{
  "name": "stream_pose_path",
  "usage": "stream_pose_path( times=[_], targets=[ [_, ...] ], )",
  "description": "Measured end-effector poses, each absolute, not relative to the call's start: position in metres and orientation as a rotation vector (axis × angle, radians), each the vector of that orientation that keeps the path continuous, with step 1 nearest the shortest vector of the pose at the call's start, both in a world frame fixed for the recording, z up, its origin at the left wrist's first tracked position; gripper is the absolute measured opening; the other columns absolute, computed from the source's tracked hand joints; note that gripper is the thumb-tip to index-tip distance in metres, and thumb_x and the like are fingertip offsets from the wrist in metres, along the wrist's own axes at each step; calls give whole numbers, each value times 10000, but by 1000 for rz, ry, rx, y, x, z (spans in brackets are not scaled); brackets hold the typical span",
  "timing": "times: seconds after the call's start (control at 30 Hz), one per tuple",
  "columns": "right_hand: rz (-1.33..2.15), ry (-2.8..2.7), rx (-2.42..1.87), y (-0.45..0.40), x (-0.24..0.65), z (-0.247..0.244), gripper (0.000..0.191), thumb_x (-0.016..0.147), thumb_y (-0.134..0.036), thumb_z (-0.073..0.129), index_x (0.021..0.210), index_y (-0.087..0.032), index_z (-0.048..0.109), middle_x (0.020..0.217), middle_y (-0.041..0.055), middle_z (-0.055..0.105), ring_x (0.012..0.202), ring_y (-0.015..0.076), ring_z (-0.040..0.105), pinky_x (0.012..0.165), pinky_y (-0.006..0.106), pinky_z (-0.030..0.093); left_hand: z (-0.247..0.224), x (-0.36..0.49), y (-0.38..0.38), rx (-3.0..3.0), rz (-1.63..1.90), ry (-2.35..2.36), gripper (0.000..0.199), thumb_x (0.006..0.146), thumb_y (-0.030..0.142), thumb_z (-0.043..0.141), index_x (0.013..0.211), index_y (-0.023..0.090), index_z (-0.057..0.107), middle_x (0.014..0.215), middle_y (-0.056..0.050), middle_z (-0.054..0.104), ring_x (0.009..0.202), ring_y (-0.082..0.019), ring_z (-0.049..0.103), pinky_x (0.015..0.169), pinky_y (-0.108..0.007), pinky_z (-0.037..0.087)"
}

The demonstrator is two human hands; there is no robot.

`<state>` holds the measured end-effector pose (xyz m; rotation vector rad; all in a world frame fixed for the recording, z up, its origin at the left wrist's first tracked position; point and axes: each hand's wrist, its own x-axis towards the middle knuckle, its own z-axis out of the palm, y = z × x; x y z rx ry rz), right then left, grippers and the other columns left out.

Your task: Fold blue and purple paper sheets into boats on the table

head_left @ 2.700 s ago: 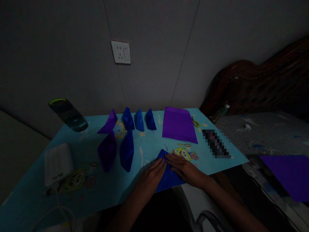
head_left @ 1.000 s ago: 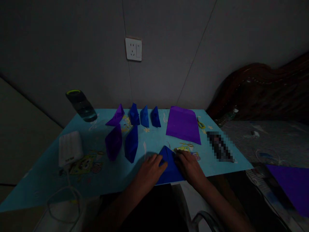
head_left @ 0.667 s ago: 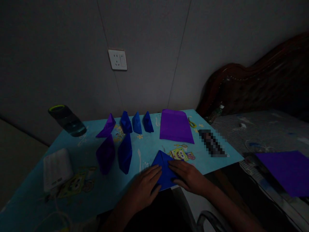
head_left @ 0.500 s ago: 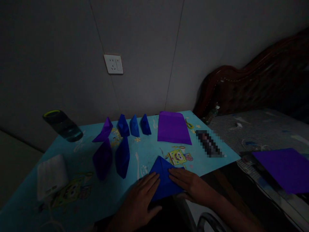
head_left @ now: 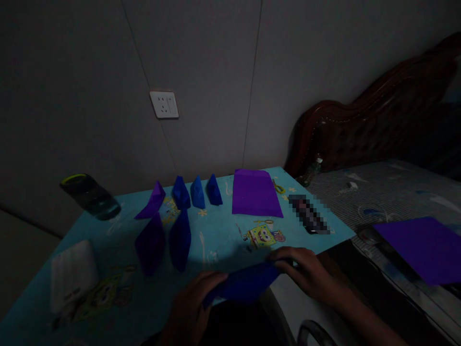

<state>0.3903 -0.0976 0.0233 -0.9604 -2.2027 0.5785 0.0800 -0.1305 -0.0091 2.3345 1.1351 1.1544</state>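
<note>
Aqua print tbl (head_left: 225,233), blue ppr (head_left: 248,283) @ nr edge, gry wall (head_left: 209,62) bhnd.

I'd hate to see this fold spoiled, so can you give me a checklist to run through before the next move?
1. Left-hand grip secure: ok, it holds the left end of the dark-blue folded paper.
2. Right-hand grip secure: ok, it pinches the paper's right end.
3. Paper lying flat: not ok, it is held tilted at the near edge of the light-blue cartoon-print table.
4. Creases crisp: cannot tell, the paper is too dark and blurred.
5. Nearest dark-blue paper boat clear of the left hand: ok, a gap shows.
6. Flat purple rectangular paper sheet out of the way: ok, it lies beyond both hands.
</note>
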Motion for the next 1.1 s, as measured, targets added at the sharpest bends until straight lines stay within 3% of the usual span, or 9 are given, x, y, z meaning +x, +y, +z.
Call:
stream_pose_path(
  times=[0.2,0.33,0.47,0.57,0.73,0.83,0.9,1.0,1.1],
  targets=[
    [636,-2248,-1009,-40,383,-2,206,1007,-332,496,1011,-216,665,932,50,737,849,183,694,771,313,553,-36,101,-97,2197,1221,1351,451,853,12,421,1165,193,693,1083,-74,716,988,-180,706,870,-287,591],
    [578,-2296,-965,-20,385,-31,216,991,-325,521,1007,-236,716,1115,90,716,1108,251,630,971,464,473,-59,103,-85,2387,1000,1487,501,829,-56,415,1181,174,689,1091,-92,710,1009,-209,675,905,-360,584],
    [358,-2396,-970,-25,390,-40,213,956,-230,560,1048,-273,748,1283,111,643,1218,274,568,986,511,457,-65,101,-90,2667,700,1630,505,816,-81,469,1200,175,674,1254,-104,672,1164,-295,598,952,-462,542],
    [137,-2499,-1025,-37,395,-42,344,907,-126,572,1157,-306,725,1375,120,574,1268,296,525,989,522,459,-62,100,-95,2818,510,1520,526,826,-81,451,1278,136,607,1340,-109,630,1219,-275,573,997,-421,513],
    [-29,-2595,-1277,-62,392,-43,467,871,-118,580,1317,-243,636,1308,176,582,1169,339,563,953,526,487,-42,99,-106,2784,326,1323,512,866,11,477,1351,164,531,1386,-61,601,1241,-233,555,1056,-386,457],
    [-48,-2584,-1368,-72,382,-42,457,865,-162,576,1318,-166,632,1275,216,586,1142,368,571,959,562,482,-28,106,-110,2690,355,1331,409,914,274,571,1302,147,572,1337,-95,619,1210,-286,557,1044,-453,455],
    [-23,-2547,-1397,-74,373,-41,435,893,-195,549,1316,-127,630,1268,233,591,1153,369,576,979,557,481,-22,116,-108,2675,334,1365,315,941,365,558,1157,158,658,1180,-101,677,1123,-289,597,1007,-478,468],
    [56,-2493,-1390,-70,360,-42,419,953,-260,504,1314,-84,623,1344,245,561,1240,357,547,1051,522,455,-24,136,-99,2704,244,1387,201,970,235,522,911,180,706,941,-71,690,987,-258,641,927,-452,507],
    [170,-2450,-1356,-60,348,-45,450,977,-313,499,1324,-46,605,1434,247,504,1333,344,486,1116,489,412,-32,152,-87,2581,312,1614,148,930,145,564,1032,166,669,1070,-95,665,999,-258,637,872,-412,531]
  ],
)
